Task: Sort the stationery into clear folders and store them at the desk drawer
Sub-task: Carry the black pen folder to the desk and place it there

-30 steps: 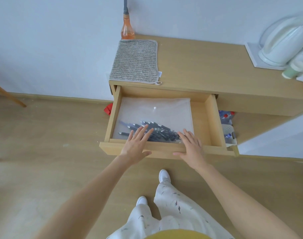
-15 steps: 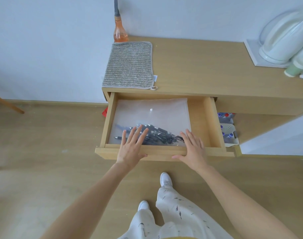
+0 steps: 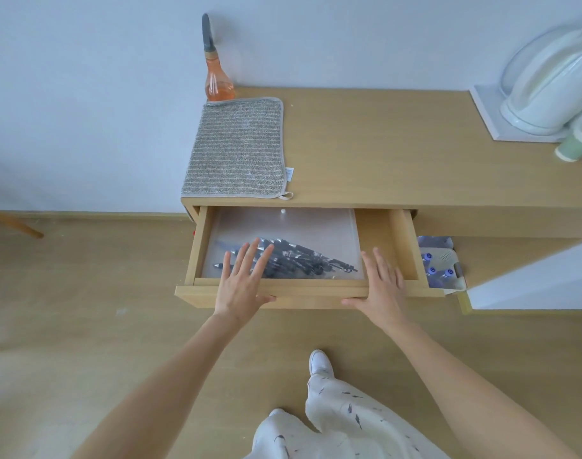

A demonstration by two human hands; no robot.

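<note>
The wooden desk drawer (image 3: 405,246) stands partly pulled out under the desktop. Inside it a clear folder (image 3: 302,226) with a white snap button lies flat, and several dark pens (image 3: 302,258) are bunched at its near edge. My left hand (image 3: 245,279) rests on the drawer's front panel, fingers straight and spread over the pens. My right hand (image 3: 380,286) lies on the same front panel further right, fingers straight, thumb against the panel face.
A grey striped cloth (image 3: 236,149) and an orange bottle (image 3: 218,79) sit on the desk (image 3: 398,150) above the drawer. White appliances (image 3: 547,91) stand at the far right. A bin of small items (image 3: 443,266) sits under the desk, right of the drawer.
The drawer has slid a little way into the desk, so less of the folder shows. Both hands stayed on the front panel and moved in with it.
</note>
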